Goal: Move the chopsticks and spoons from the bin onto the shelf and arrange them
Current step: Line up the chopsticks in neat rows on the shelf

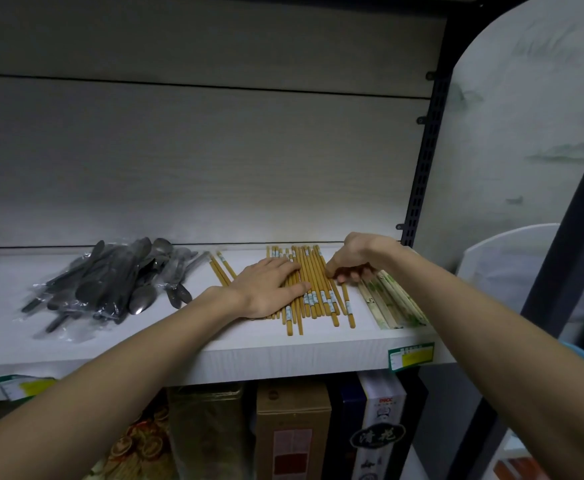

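Chopsticks (318, 289) lie long axis 12–6 o'clock; left hand (270, 285) flat on them, right hand (351, 259) fingers curled at their 3 o'clock edge, nearer the strays

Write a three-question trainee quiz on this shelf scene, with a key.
1. True or false: the left hand lies flat on the yellow chopsticks.
2. What lies at the left end of the shelf? A) wrapped spoons B) bowls C) cups
3. Fill in: the pale wrapped chopsticks lie to the ____ of the yellow ones.

Key: 1 true; 2 A, the wrapped spoons; 3 right.
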Tool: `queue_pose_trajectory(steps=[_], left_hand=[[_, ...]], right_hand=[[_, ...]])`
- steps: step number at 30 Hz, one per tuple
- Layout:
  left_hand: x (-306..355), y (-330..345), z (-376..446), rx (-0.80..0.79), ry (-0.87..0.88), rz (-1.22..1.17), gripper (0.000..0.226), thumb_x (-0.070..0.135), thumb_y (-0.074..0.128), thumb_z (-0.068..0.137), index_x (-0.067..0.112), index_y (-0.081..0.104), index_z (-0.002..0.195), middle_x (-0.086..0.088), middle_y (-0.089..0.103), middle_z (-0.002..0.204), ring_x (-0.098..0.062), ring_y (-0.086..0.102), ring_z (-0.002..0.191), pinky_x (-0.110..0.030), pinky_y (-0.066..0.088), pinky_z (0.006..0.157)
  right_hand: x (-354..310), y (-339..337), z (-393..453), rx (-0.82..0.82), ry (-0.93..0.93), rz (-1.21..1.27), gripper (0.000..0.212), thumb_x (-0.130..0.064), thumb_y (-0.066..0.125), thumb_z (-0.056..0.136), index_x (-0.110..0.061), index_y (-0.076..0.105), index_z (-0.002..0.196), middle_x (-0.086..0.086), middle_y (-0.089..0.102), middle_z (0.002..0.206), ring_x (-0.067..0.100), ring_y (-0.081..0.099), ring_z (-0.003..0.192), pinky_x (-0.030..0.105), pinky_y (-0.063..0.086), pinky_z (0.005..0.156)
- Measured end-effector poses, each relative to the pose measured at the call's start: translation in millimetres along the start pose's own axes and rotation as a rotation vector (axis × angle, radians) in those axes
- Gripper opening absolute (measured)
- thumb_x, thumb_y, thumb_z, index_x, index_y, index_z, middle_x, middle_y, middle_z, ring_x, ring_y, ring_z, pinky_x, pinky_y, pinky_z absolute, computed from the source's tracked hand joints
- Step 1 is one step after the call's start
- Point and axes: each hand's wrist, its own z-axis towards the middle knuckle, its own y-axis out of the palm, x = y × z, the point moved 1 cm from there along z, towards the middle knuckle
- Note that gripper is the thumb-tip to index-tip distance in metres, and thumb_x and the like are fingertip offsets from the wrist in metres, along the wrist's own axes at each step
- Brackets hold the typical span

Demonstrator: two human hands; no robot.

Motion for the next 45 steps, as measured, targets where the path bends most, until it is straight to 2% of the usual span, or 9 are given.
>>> queue_pose_trajectory(steps=[10,13,17,22,25,28,32,39,45], left_hand=[[-2.0,-2.8,-0.6,0.005,0.03,0.006,0.07,0.064,0.03,0.101,0.025,0.027,0.159,-0.001,0.026,0.166,-0.022,0.023,0.152,-0.043,0.022,0.123],[4.2,-11.2,0.8,0.046,0.099,0.016,0.061,0.055,0.035,0.104,0.028,0.027,0.159,0.001,0.024,0.167,-0.02,0.022,0.153,-0.041,0.018,0.123],[12.4,-15.8,6.9,0.016,0.161,0.06,0.055,0.052,0.031,0.106,0.031,0.032,0.157,0.003,0.024,0.167,-0.019,0.021,0.153,-0.041,0.016,0.123],[1.9,-5.3,6.2,0.044,0.124,0.002,0.054,0.053,0.03,0.106,0.028,0.04,0.154,0.003,0.038,0.16,-0.019,0.032,0.147,-0.041,0.027,0.119],[-0.3,-5.1,4.8,0.031,0.123,-0.04,0.054,0.054,0.032,0.106,0.029,0.04,0.153,0.005,0.041,0.158,-0.019,0.035,0.145,-0.041,0.031,0.117],[-0.1,-5.2,4.3,0.03,0.124,-0.062,0.052,0.052,0.034,0.106,0.029,0.04,0.152,0.004,0.041,0.157,-0.019,0.034,0.145,-0.041,0.03,0.118],[-2.4,-3.7,4.8,0.033,0.126,-0.07,0.053,0.052,0.035,0.105,0.028,0.041,0.152,0.003,0.043,0.156,-0.02,0.036,0.143,-0.043,0.033,0.116],[-5.5,-1.0,7.3,0.047,0.121,-0.082,0.056,0.055,0.036,0.104,0.026,0.042,0.152,0.003,0.044,0.156,-0.02,0.037,0.143,-0.043,0.034,0.116],[-5.3,0.0,7.0,0.051,0.127,-0.094,0.055,0.053,0.037,0.104,0.027,0.042,0.152,0.004,0.044,0.155,-0.019,0.036,0.144,-0.043,0.033,0.117]], right_hand=[[8.0,-0.7,-1.7,0.031,-0.044,0.038,0.022,-0.025,0.068,0.091,-0.012,0.071,0.073,0.003,0.059,0.06,0.012,0.042,0.041,0.023,0.031,0.043],[13.3,-2.7,-3.5,0.129,-0.068,0.022,0.021,-0.017,0.07,0.086,-0.012,0.066,0.066,-0.001,0.057,0.05,0.011,0.041,0.034,0.018,0.032,0.039],[13.7,1.9,-2.3,0.153,-0.022,-0.027,0.023,-0.023,0.071,0.089,-0.013,0.065,0.069,-0.003,0.06,0.05,0.011,0.043,0.037,0.019,0.036,0.042],[10.1,1.1,-5.0,0.173,-0.063,-0.009,0.026,-0.021,0.064,0.091,-0.013,0.06,0.067,-0.004,0.052,0.045,0.01,0.041,0.034,0.018,0.032,0.039],[3.3,-2.3,-5.4,0.242,-0.142,0.142,0.028,-0.025,0.065,0.09,-0.013,0.061,0.065,-0.005,0.052,0.041,0.01,0.041,0.032,0.017,0.032,0.039],[-5.6,4.1,-4.0,0.232,-0.151,0.181,0.028,-0.027,0.07,0.087,-0.013,0.062,0.064,-0.005,0.053,0.04,0.01,0.042,0.033,0.018,0.033,0.039],[-10.0,17.9,3.3,0.22,-0.121,0.134,0.022,-0.028,0.073,0.086,-0.013,0.067,0.072,-0.002,0.064,0.053,0.012,0.052,0.043,0.023,0.041,0.045],[-8.3,14.1,3.3,0.132,-0.08,0.147,0.022,-0.026,0.07,0.09,-0.012,0.068,0.073,-0.002,0.062,0.05,0.011,0.046,0.036,0.02,0.033,0.04],[-12.2,12.8,5.8,0.104,-0.064,0.136,0.024,-0.026,0.074,0.088,-0.011,0.067,0.07,0.0,0.063,0.055,0.011,0.047,0.041,0.022,0.034,0.043]])
